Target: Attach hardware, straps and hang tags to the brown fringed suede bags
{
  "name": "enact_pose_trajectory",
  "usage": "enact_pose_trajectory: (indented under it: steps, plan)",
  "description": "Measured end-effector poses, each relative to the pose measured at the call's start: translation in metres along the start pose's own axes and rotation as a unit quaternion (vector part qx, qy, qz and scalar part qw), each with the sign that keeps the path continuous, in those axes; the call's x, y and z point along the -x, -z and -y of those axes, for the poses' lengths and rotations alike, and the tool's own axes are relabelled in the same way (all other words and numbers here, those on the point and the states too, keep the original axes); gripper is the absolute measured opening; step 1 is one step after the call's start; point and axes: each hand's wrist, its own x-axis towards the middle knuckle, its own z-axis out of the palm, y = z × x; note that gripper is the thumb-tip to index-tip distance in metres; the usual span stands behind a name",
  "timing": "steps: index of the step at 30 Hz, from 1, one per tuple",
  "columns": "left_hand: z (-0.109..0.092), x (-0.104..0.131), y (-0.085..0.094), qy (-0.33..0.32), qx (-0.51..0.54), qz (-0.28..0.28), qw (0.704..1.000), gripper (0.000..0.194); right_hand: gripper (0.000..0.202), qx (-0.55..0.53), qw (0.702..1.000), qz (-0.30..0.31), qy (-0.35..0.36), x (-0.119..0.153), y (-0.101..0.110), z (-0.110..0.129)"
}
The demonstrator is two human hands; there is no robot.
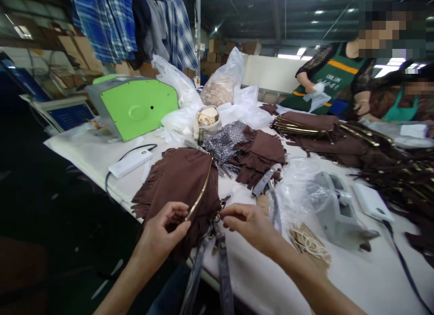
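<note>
A brown fringed bag (pixel 179 179) lies at the near edge of the white table, with a gold zipper (pixel 202 190) curving across it. My left hand (pixel 169 222) pinches the lower end of that zipper between thumb and fingers. At the bag's right side, my right hand (pixel 246 220) has its thumb and fingertips together by a metal ring (pixel 216 216); what they hold is too small to tell. Grey wrapped straps (pixel 222 265) hang from the ring area over the table edge. Just behind lies another brown fringed piece (pixel 266 147) beside a black-and-white woven cloth (pixel 225 140).
A green-sided machine (pixel 142 109) stands back left, near a white power strip (pixel 130 163). To the right are a tape dispenser (pixel 339 211), tags with strings (pixel 310 245) and stacked brown bags (pixel 342 138). A person in a green apron (pixel 334 75) stands across the table.
</note>
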Motion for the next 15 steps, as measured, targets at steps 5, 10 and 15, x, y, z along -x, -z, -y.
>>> enact_pose_trajectory:
  steps: [5,10,15]
  plan:
    - [-0.006,-0.006,0.01,0.057,0.199,-0.018,0.978,0.03,0.056,-0.116,0.992,0.03,-0.034,-0.007,-0.065,0.009]
    - [-0.007,-0.004,0.011,0.031,0.176,0.016,0.984,0.027,0.036,-0.271,0.959,0.025,-0.083,-0.019,-0.102,0.013]
    - [0.003,0.003,0.014,-0.008,0.068,0.048,0.996,0.025,0.035,-0.33,0.939,0.018,-0.099,-0.01,-0.105,0.014]
